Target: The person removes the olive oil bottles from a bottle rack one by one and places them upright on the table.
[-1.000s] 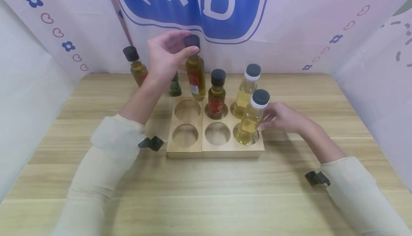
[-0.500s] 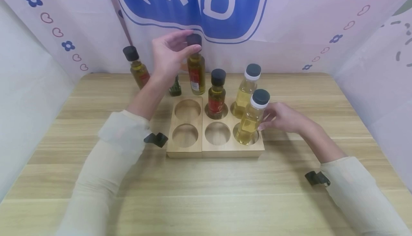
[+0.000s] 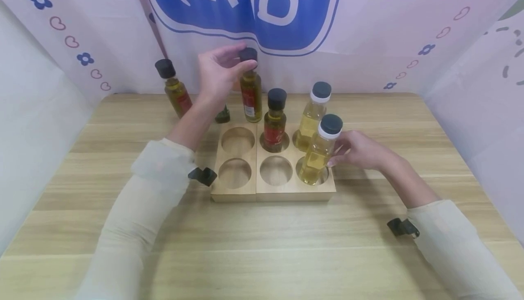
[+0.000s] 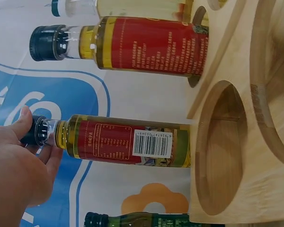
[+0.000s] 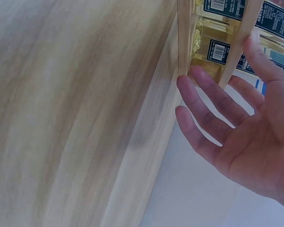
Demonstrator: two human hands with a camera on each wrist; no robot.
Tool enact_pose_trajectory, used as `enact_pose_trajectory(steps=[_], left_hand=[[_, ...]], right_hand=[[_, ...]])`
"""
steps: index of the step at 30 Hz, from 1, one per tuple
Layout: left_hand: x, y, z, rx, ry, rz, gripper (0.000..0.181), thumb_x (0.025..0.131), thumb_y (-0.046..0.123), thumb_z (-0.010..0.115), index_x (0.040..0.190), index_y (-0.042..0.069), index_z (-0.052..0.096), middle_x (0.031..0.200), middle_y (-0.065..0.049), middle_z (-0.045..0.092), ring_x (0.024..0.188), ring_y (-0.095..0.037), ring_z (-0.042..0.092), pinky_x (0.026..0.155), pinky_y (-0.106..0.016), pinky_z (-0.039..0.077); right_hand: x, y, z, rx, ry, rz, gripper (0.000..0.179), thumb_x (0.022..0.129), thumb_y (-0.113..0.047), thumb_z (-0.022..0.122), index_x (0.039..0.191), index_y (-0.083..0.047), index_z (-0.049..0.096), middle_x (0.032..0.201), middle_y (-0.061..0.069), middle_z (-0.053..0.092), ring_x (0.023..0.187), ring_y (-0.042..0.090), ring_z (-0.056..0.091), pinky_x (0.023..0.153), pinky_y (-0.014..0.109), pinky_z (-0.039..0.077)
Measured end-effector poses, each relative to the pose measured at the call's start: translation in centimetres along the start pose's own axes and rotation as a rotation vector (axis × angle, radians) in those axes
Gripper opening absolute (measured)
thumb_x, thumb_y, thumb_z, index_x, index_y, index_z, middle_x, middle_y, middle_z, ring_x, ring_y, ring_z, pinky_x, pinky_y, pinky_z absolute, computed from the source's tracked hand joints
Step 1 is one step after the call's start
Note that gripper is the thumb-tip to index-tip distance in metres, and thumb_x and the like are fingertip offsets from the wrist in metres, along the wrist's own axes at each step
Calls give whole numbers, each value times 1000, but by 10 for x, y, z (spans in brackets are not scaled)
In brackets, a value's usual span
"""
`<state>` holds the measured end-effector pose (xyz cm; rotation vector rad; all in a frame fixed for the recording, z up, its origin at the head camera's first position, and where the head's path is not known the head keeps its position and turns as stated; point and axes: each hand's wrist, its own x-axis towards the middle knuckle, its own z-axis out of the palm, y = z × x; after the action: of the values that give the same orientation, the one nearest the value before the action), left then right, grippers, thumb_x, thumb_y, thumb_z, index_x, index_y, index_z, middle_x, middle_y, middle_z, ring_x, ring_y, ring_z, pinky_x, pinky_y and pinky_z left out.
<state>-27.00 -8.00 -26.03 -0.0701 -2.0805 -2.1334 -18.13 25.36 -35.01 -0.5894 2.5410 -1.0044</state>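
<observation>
My left hand (image 3: 217,72) pinches the black cap of an oil bottle (image 3: 250,95) with a red label. This bottle is roughly upright behind the wooden rack (image 3: 268,196); whether its base touches the table is hidden. My right hand (image 5: 255,137) has loosely bent fingers touching the rack's right side, its thumb at the top edge. Beside that hand, a clear bottle of pale yellow oil (image 3: 315,159) sits in the front right hole. Another pale oil bottle (image 3: 309,127) occupies the back right hole, and a red-labelled bottle (image 3: 275,129) the back middle one.
A second red-labelled bottle (image 3: 177,93) stands at the back left of the table (image 3: 262,250). Partly behind my left arm is a green-labelled bottle (image 3: 223,114). The rack's two left holes and front middle hole hold nothing. A printed cloth (image 3: 352,72) hangs behind.
My left hand and its oil bottle have shifted slightly to the right, and the bottle's base has moved a little back from the rack. My right hand stays at the rack.
</observation>
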Motion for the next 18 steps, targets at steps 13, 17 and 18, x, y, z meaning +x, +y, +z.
enact_pose_trajectory(steps=[13,17,18], left_hand=[[10,-15,4,25,16,-67,48,80,4,89,126,3,73,130,-7,72,119,-19,68,100,-23,55],[13,-18,6,5,12,-73,49,81,1,88,127,2,71,131,-9,72,118,-19,69,98,-23,56],[13,-19,6,5,16,-74,49,81,1,88,127,1,71,131,-9,72,118,-19,68,98,-23,56]], right_hand=[[0,0,0,4,3,3,44,83,-7,86,121,6,68,110,20,75,96,32,74,88,47,62],[0,1,0,-6,2,-3,45,83,-8,86,121,7,68,110,21,74,96,32,74,88,48,62],[0,1,0,-7,3,-3,45,83,-8,86,121,7,68,110,21,74,95,32,74,88,48,62]])
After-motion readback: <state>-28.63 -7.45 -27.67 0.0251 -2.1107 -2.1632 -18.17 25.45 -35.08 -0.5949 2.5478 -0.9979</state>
